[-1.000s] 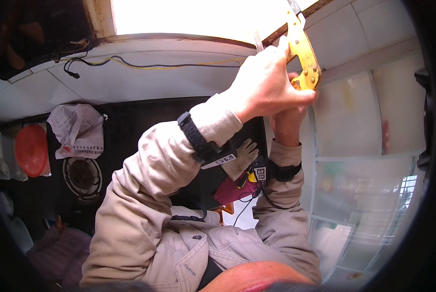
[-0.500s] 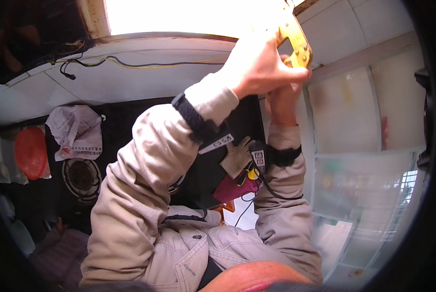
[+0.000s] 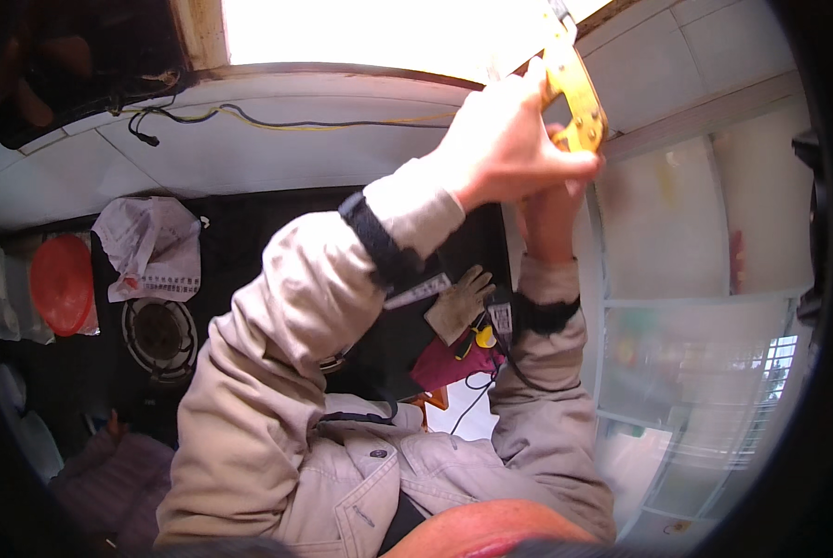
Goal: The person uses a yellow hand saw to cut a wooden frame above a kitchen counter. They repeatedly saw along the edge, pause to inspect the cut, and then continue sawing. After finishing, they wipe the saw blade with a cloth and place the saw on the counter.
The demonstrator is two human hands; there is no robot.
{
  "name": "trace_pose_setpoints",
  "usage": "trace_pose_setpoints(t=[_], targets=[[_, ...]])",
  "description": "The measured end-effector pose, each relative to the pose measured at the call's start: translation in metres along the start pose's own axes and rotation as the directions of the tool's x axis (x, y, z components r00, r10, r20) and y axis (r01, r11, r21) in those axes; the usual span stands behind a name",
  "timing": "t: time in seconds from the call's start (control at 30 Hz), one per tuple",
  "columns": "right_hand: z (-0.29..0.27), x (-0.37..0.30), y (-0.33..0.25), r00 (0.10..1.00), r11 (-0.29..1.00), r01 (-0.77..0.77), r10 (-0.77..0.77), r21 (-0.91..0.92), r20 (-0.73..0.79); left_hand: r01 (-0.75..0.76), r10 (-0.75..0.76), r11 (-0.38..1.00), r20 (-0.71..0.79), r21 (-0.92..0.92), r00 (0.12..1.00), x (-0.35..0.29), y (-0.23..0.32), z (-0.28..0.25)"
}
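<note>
Raised at the upper right are both my hands, close against a yellow riveted hand tool (image 3: 581, 98) shaped somewhat like pliers, with a grey metal end at its top. My left hand (image 3: 500, 149) is closed on the tool's left side, its thumb stretched below the lower end. Behind and below that thumb is my right hand (image 3: 551, 223). Its fingers are mostly hidden, so its hold on the tool cannot be made out. Bright light from the window (image 3: 370, 33) washes out the tool's upper part and whatever it meets.
A black and yellow cable (image 3: 286, 124) runs along the wall below the window. On the dark counter are a red oval dish (image 3: 61, 284), a crumpled printed bag (image 3: 151, 242), a gas burner (image 3: 159, 337) and a work glove (image 3: 460, 305). Frosted panels (image 3: 663, 223) stand at right.
My hands and the yellow tool have come slightly down and to the right in the picture. The background has shifted a little too. My left hand keeps its grip.
</note>
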State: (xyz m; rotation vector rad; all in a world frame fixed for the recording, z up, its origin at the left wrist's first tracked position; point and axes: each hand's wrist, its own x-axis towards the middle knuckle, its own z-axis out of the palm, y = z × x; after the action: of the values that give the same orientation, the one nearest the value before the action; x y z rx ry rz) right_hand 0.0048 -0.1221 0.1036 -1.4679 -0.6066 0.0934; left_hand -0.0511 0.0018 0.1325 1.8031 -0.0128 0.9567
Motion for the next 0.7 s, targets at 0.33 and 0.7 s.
trace_pose_setpoints(t=[0.33, 0.7], targets=[[-0.009, -0.007, 0.004, 0.999, 0.999, -0.003, 0.0, 0.048, 0.05, -0.005, 0.005, 1.0, -0.006, -0.003, 1.0, -0.004, -0.003, 0.007], [-0.018, -0.011, -0.003, 0.987, 0.998, -0.006, 0.015, -0.055, 0.158, 0.104, -0.099, 0.993, 0.088, -0.055, 0.991, -0.006, 0.008, 0.002]])
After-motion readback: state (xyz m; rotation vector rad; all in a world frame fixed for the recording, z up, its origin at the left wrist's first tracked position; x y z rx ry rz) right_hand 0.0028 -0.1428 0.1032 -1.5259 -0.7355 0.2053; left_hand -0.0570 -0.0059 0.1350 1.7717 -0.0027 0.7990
